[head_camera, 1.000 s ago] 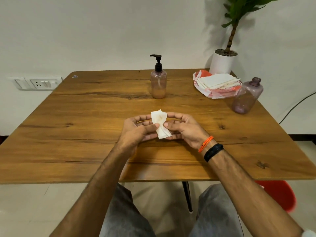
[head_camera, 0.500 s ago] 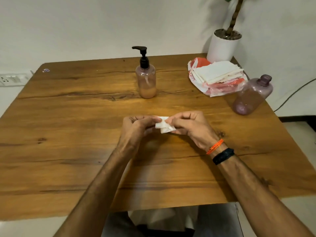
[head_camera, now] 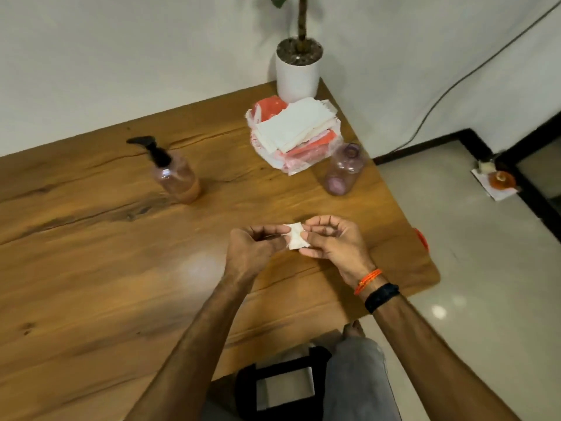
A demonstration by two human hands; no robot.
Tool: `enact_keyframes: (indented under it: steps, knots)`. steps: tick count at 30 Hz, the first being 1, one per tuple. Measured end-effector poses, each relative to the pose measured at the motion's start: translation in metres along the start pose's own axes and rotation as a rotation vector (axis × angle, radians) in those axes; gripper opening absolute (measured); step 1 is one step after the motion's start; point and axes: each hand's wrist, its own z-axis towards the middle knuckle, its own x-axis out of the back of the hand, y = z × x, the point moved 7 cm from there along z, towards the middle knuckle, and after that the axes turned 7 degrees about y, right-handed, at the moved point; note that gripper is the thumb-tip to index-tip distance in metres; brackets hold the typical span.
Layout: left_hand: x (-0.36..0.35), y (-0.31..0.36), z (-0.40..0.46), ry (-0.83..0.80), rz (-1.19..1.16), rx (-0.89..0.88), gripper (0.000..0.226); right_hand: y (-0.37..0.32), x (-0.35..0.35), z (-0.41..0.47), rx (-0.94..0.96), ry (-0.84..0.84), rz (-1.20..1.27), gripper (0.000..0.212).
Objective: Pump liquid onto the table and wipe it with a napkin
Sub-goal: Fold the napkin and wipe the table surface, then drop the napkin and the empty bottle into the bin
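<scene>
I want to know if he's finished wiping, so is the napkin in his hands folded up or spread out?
Folded up. The napkin is a small crumpled wad, pinched between the left hand and the right hand above the table.

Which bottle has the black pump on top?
The pinkish pump bottle left of the napkin stack. The purple bottle near the table's right edge has only an open neck, no pump.

My arms are bare; my right wrist wears a thin orange thread band (head_camera: 368,281) and a black wristband (head_camera: 382,297).
</scene>
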Motion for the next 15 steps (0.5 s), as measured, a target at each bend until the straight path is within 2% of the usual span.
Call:
enact_keyframes:
  steps: [4, 9, 15]
  knots:
    - [-0.072, 0.011, -0.002, -0.067, 0.098, -0.006, 0.019, -0.013, 0.068, 0.002, 0.031, 0.145, 0.04, 0.01]
    - [-0.174, 0.011, 0.01, -0.165, 0.141, 0.038, 0.019, -0.026, 0.158, 0.016, 0.073, 0.261, 0.047, 0.017]
    - [-0.299, -0.005, 0.027, -0.297, 0.207, 0.058, 0.02, -0.026, 0.267, 0.049, 0.026, 0.431, 0.1, 0.021]
